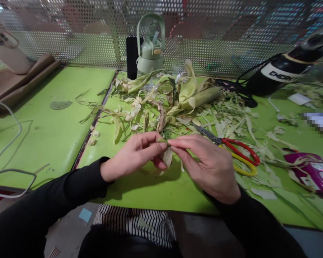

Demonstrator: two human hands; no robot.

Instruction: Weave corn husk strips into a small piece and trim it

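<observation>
Pale dry husk strip [167,156], green-tipped, hangs pinched between left hand [134,154] and right hand [207,168]

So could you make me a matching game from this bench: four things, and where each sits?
1 husk strip
2 scissors
3 pale green bottle
4 black bottle

A lying down, far right
B upright by the mesh wall
C pinched between left hand and right hand
D flat on the table by the right hand

Pairs: 1-C, 2-D, 3-B, 4-A
</observation>
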